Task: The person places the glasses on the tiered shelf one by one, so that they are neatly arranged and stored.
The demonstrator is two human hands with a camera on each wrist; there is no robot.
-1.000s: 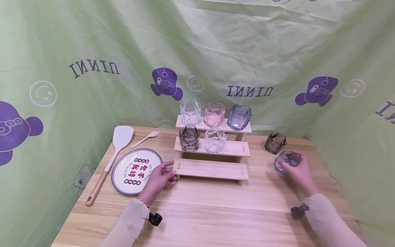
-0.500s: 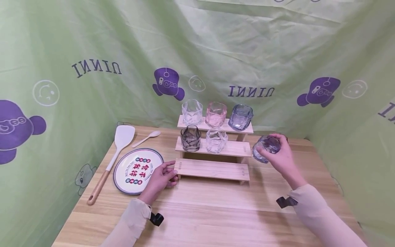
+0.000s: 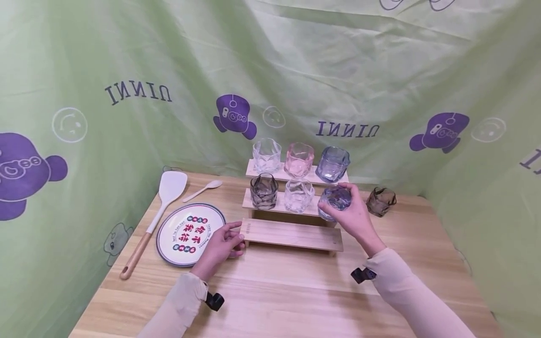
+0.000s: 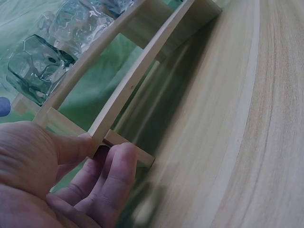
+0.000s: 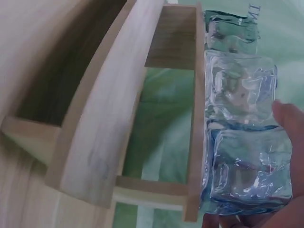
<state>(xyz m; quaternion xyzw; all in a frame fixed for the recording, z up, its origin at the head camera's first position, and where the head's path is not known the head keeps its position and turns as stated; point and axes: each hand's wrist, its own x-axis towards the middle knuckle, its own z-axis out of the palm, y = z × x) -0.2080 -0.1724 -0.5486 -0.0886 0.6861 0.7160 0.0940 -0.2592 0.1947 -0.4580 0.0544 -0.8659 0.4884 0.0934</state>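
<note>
My right hand [image 3: 353,217] grips a blue-grey glass [image 5: 251,166] at the right end of the middle step of a three-step wooden rack [image 3: 291,234]. In the right wrist view this glass stands on the step beside a clear glass [image 5: 240,90]. A dark grey glass [image 3: 264,191] is at the left of that step. Along the top step stand a clear glass [image 3: 266,156], a pink glass [image 3: 299,160] and a blue glass [image 3: 333,164]. With thumb and fingers, my left hand [image 4: 71,175] pinches the left end of the lowest step, which bears no glass.
A brown glass [image 3: 381,202] stands on the table [image 3: 270,291] right of the rack. To the left lie a round plate [image 3: 190,234] with red lettering, a white spatula [image 3: 157,217] with a wooden handle, and a small spoon [image 3: 203,190]. Green curtain [image 3: 139,136] surrounds the table.
My right hand has carried the blue-grey glass leftward from the table to the middle step, past the brown glass. The left hand keeps its hold on the rack.
</note>
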